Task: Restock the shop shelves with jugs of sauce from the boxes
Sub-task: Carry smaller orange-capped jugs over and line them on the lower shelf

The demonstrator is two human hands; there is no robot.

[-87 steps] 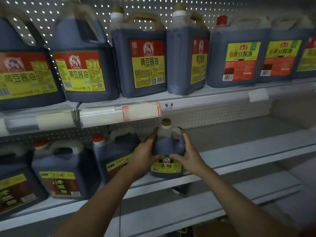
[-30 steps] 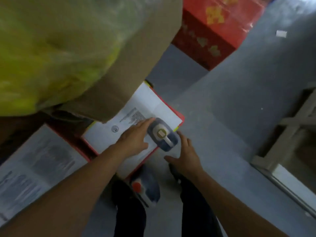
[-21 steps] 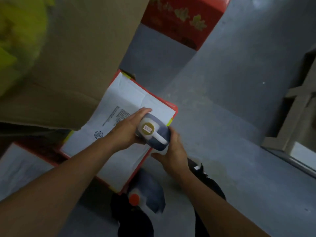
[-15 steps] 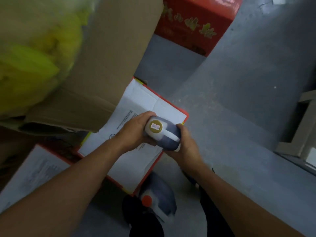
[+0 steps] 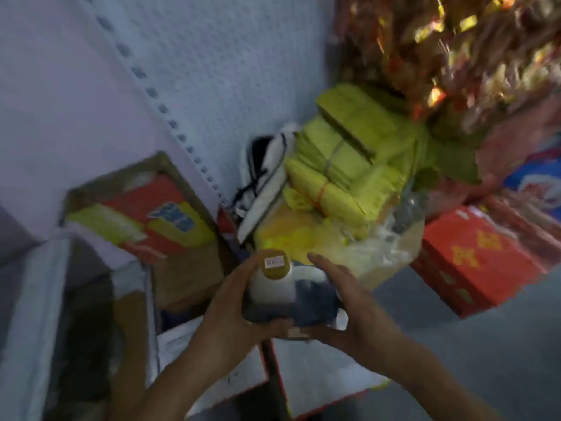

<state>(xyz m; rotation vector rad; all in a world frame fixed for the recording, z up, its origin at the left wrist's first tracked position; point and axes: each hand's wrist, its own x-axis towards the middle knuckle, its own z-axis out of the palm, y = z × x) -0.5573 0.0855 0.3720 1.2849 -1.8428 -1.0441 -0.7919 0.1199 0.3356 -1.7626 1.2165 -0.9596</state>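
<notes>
A jug of dark sauce [image 5: 296, 299] with a gold cap and a white handle is up in front of me, seen from above. My left hand [image 5: 230, 311] grips its left side and my right hand [image 5: 355, 311] grips its right side and underside. Below them an opened red-edged box [image 5: 321, 387] lies on the floor with its white flaps spread. The picture is blurred by head motion.
A perforated white shelf panel [image 5: 212, 71] fills the upper left. Cardboard boxes [image 5: 145, 214] with red and yellow packs stand at the left. Stacked yellow bundles [image 5: 349, 165] lie in a box ahead. A red carton [image 5: 476, 256] stands on the grey floor at the right.
Both hands have lifted the jug up from the open box. My view has swung up from the floor toward the shelf panel and the stacked goods.
</notes>
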